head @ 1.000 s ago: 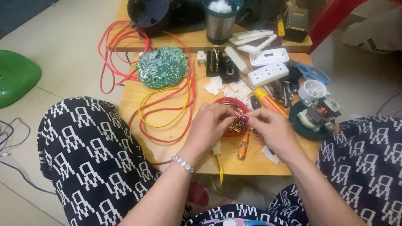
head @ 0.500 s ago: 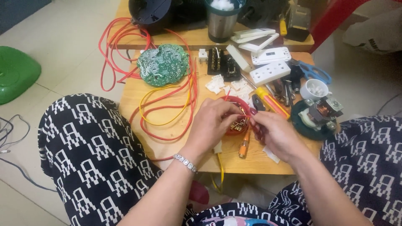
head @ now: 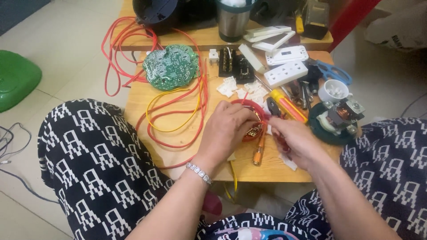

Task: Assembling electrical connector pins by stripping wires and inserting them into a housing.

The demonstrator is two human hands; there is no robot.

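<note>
My left hand (head: 227, 129) lies over a round red-rimmed part with a copper winding (head: 255, 130) near the front of the low wooden table (head: 178, 155), and its fingers hold the part. My right hand (head: 297, 141) is just to the right of it, closed around a red-handled tool (head: 281, 144) whose dark tip points at the part's rim. An orange-handled screwdriver (head: 258, 154) lies on the table between my hands. My hands hide most of the winding.
Red and yellow wires (head: 178, 116) loop across the table's left half below a green circuit board (head: 171, 66). Right of my hands are a yellow screwdriver (head: 289, 106), a small motor on a dark dish (head: 339, 118), a white cup (head: 332, 91), white sockets (head: 287, 73) and blue scissors (head: 334, 71). A steel mug (head: 232, 20) stands at the back.
My right hand has gone from pinching at the part's rim to closing around the red-handled tool beside it. My left hand has stayed on the red part.
</note>
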